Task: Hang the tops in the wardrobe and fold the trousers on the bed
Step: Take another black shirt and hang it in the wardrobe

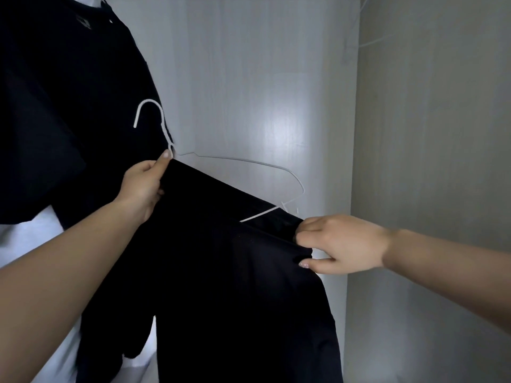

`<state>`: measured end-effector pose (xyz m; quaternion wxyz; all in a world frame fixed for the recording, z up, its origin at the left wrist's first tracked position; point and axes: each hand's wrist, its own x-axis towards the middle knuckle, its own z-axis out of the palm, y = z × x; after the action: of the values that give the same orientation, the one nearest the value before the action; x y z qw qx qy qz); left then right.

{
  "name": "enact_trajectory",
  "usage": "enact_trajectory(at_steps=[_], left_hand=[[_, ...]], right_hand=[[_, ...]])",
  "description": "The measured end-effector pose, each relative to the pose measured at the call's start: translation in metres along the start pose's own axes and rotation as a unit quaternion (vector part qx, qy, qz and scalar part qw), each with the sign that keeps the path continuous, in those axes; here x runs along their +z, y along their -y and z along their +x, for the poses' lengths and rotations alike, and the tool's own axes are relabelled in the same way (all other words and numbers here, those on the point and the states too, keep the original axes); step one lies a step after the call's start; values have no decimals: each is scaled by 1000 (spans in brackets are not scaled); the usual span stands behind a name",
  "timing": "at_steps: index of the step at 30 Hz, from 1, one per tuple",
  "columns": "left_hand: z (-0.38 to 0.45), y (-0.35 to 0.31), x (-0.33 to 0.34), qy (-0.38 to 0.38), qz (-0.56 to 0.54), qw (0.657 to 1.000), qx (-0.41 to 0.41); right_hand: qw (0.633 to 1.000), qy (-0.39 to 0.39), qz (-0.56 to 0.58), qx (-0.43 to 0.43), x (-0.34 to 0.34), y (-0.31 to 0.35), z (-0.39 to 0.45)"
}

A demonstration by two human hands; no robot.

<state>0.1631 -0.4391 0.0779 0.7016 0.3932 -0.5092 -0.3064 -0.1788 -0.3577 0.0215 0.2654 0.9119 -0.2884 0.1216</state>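
1. two hands on this one: the left hand [145,186] pinches the black top [235,272] together with the base of the white wire hanger's [249,164] hook, thumb up against the wire. the right hand [343,244] grips a bunch of the same fabric at the far end, fingers curled into the cloth.
2. biggest risk imo: the hanger is tilted, right end lower, and most of its far arm sits bare outside the fabric. if the right hand tugs before that arm is inside the shoulder, the top could slide off that side and drop.
3. the wire looks thin and springy, so pulling the cloth hard over it might bend it or twist it out of the left pinch.
4. the hook points up and left, right in front of a black t-shirt [55,106] already hanging there. lifting it blind could snag that shirt instead of catching the rail, which isn't in view.
5. looks-wise: the top is plain black, soft and limp, draped in long folds down toward the bottom of the frame. too dark to make out neckline or sleeves.
6. where it is: held up in the air inside the wardrobe, in front of the pale back panel [249,78], not hung yet.
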Motion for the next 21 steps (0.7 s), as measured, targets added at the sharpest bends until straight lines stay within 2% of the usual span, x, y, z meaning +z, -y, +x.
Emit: enact_trajectory(at_steps=[5, 15, 21], left_hand=[[-3, 4, 2, -11, -54, 998, -44], [-10, 17, -4, 45, 92, 994, 35], [-34, 9, 29, 101, 88, 991, 24]], right_hand=[[1000, 30, -4, 3, -5, 2, 5], [997, 5, -71, 24, -45, -19, 10], [994, 5, -95, 50, -47, -12, 36]])
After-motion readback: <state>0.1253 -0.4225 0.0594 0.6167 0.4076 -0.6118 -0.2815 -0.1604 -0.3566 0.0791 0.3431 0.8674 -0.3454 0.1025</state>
